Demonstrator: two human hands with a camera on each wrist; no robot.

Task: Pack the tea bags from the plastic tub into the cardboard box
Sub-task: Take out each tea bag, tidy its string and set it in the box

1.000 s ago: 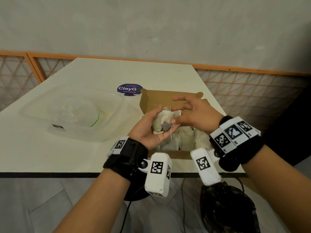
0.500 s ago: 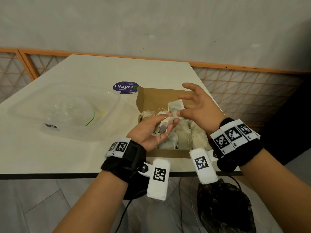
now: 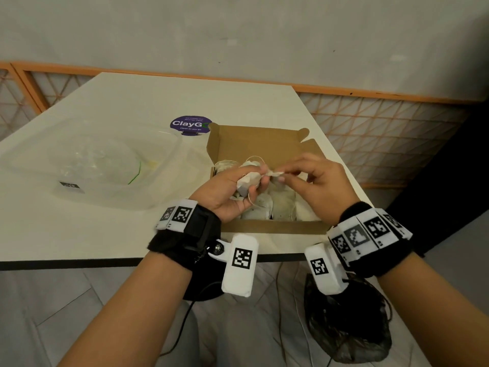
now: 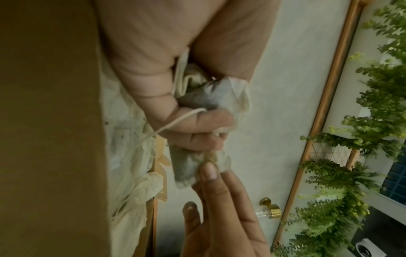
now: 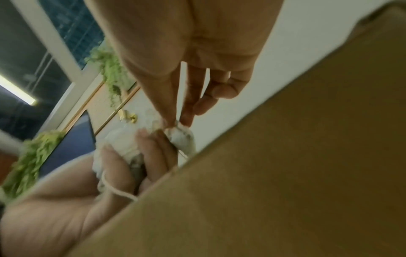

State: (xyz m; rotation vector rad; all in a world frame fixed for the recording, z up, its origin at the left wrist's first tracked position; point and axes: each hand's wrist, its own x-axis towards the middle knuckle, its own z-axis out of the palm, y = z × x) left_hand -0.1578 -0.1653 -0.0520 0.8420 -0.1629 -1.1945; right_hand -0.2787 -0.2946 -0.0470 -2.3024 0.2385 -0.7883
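Note:
My left hand hovers palm-up over the near left corner of the open cardboard box and grips a small bundle of pale tea bags, a string hanging from it. My right hand pinches one tea bag at the top of that bundle between thumb and forefinger. In the left wrist view my left fingers curl round the bags, and my right fingertips nip a bag. Several tea bags lie in the box. The clear plastic tub stands to the left; inside I see only crumpled clear film.
A purple round sticker lies on the white table behind the box. The table's front edge runs just below my wrists. A black plastic bag sits below it on the right. An orange lattice rail borders the far and right sides.
Half a second ago my right hand was raised over the box with fingers spread. It has come back to the bundle in my left hand and pinches a bag there.

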